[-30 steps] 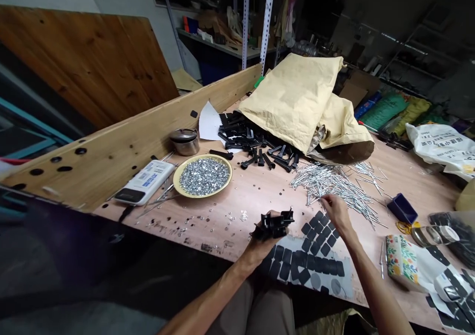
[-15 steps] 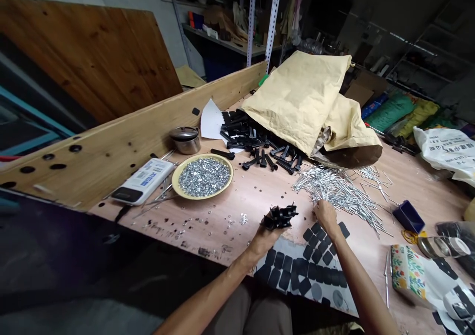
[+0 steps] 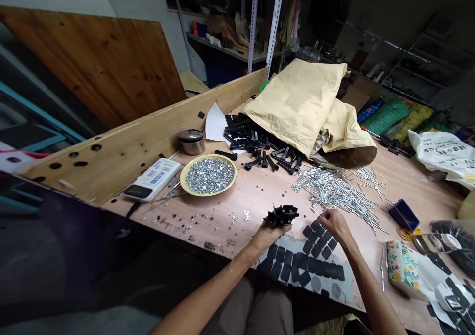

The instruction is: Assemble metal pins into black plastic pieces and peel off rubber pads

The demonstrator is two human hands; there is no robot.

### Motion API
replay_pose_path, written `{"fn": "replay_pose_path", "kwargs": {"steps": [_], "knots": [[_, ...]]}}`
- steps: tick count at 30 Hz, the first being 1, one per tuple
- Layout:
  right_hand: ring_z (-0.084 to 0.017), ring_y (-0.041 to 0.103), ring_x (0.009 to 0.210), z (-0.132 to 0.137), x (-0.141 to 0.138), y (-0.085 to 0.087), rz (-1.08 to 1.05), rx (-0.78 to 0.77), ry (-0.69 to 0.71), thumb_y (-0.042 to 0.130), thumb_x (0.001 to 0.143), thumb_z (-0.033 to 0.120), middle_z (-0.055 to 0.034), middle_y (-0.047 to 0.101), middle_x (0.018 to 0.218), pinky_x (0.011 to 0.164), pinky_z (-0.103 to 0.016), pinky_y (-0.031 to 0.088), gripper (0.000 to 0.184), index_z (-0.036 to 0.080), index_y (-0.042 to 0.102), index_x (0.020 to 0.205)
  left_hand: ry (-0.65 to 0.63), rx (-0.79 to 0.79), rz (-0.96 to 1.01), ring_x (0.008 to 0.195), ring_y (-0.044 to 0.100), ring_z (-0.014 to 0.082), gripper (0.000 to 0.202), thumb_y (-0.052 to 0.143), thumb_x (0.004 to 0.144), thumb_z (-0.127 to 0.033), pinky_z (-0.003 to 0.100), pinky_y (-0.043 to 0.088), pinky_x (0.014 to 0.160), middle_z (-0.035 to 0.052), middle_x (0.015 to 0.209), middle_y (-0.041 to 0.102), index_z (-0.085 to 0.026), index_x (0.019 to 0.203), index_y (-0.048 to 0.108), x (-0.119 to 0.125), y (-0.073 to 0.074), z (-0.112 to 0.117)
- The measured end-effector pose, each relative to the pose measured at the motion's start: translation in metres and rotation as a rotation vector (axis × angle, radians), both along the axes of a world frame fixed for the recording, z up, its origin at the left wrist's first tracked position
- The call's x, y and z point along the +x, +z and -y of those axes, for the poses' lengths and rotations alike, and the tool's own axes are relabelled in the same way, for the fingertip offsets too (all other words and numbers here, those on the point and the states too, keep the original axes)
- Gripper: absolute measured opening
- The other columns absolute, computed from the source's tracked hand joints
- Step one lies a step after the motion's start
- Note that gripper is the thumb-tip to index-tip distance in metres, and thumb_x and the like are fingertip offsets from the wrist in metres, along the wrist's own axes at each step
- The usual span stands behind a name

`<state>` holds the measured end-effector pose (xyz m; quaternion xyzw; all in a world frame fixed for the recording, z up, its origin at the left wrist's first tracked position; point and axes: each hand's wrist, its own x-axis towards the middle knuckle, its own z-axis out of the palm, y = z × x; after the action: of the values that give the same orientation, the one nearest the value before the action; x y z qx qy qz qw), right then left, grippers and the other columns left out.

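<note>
Several black plastic clip-like parts [image 3: 282, 216] gripped in your left hand [image 3: 270, 235], 12 o'clock. Right hand [image 3: 335, 223], 1 o'clock, eased off thin silvery rods [image 3: 336, 192] toward black rounded-square pads [image 3: 313, 237]; pickup unconfirmed, finger closure can't be told.

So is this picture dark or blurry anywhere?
Head view: the table and sack are lit clearly, while the upper right background is dim and soft; head view: the rods gleam; head view: the black parts in the left hand merge into one dark mass, their edges hard to tell.
</note>
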<state>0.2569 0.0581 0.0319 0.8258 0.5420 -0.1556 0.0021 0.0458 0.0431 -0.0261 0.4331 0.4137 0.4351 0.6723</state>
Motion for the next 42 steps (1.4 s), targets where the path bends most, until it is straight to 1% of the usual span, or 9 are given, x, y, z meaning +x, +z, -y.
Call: {"fn": "replay_pose_path", "kwargs": {"steps": [5,8,18,26,29,32,35,38,42], "knots": [[-0.016,0.063,0.058,0.021,-0.02,0.03,-0.82,0.336,-0.04,0.059,0.07,0.036,0.0023,0.058,0.062,0.057,-0.029,0.052,0.02,0.02,0.048,0.074,-0.019,0.02,-0.047,0.092,0.065,0.0254,0.03,0.073,0.062,-0.027,0.035,0.05,0.082,0.0069,0.092,0.073,-0.016,0.09,0.071,0.011,-0.005,0.003],[-0.016,0.065,0.061,0.026,-0.041,0.044,-0.996,0.419,-0.027,0.067,0.065,0.041,0.0012,0.062,0.066,0.062,-0.031,0.054,0.031,0.02,0.048,0.079,0.005,0.056,-0.061,0.087,0.065,0.0231,0.03,0.073,0.059,-0.021,0.033,0.05,0.079,0.0054,0.09,0.072,-0.016,0.088,0.069,0.018,-0.008,0.003],[-0.017,0.061,0.069,0.019,-0.047,0.037,-0.589,0.437,0.354,0.053,0.073,0.037,-0.0057,0.066,0.079,0.059,-0.028,0.046,0.02,0.019,0.061,0.07,0.012,0.076,-0.127,0.077,0.063,0.0201,0.023,0.072,0.057,-0.018,0.03,0.05,0.069,0.0026,0.077,0.069,-0.014,0.079,0.066,0.024,-0.007,0.002],[-0.015,0.055,0.062,0.018,-0.049,0.039,-0.539,0.342,0.389,0.046,0.081,0.043,-0.0005,0.058,0.065,0.057,-0.026,0.044,0.025,0.02,0.054,0.077,-0.008,0.121,-0.127,0.077,0.064,0.0215,0.026,0.072,0.059,-0.022,0.03,0.049,0.068,0.0058,0.081,0.07,-0.013,0.083,0.066,0.024,-0.008,0.006],[-0.017,0.057,0.069,0.02,-0.052,0.044,-0.475,0.37,0.465,0.045,0.084,0.043,-0.0036,0.062,0.075,0.063,-0.029,0.046,0.026,0.02,0.055,0.079,-0.001,0.1,-0.116,0.076,0.064,0.0221,0.026,0.072,0.059,-0.023,0.031,0.05,0.068,0.0065,0.081,0.071,-0.013,0.082,0.067,0.022,-0.003,0.005],[-0.019,0.061,0.08,0.016,-0.037,0.048,-0.52,0.486,0.389,0.049,0.082,0.049,-0.0097,0.062,0.105,0.065,-0.033,0.05,0.039,0.018,0.053,0.106,0.048,0.088,-0.025,0.086,0.065,0.0238,0.031,0.071,0.062,-0.028,0.032,0.051,0.074,0.0069,0.09,0.072,-0.015,0.09,0.067,0.016,0.007,0.003],[-0.019,0.062,0.078,0.001,-0.006,0.044,-0.428,0.571,0.165,0.046,0.086,0.048,-0.0109,0.063,0.103,0.065,-0.033,0.051,0.041,0.015,0.053,0.109,0.091,0.1,-0.014,0.093,0.065,0.0246,0.034,0.072,0.062,-0.03,0.033,0.052,0.08,0.0054,0.093,0.072,-0.017,0.092,0.067,0.01,0.017,-0.002],[-0.018,0.062,0.073,-0.017,0.018,0.025,-0.116,0.386,0.053,0.044,0.089,0.035,-0.0081,0.067,0.088,0.065,-0.028,0.048,0.028,0.013,0.062,0.091,0.099,0.119,-0.059,0.089,0.066,0.0248,0.032,0.073,0.061,-0.03,0.034,0.053,0.078,0.0042,0.089,0.073,-0.018,0.089,0.067,0.007,0.021,-0.007],[-0.018,0.062,0.077,-0.037,0.02,-0.009,0.095,0.183,0.073,0.045,0.089,0.026,-0.007,0.067,0.087,0.063,-0.025,0.043,0.025,0.014,0.066,0.085,0.12,0.125,-0.113,0.086,0.067,0.0249,0.027,0.073,0.061,-0.028,0.035,0.053,0.081,0.0044,0.087,0.073,-0.019,0.086,0.068,0.01,0.019,-0.016]]}}
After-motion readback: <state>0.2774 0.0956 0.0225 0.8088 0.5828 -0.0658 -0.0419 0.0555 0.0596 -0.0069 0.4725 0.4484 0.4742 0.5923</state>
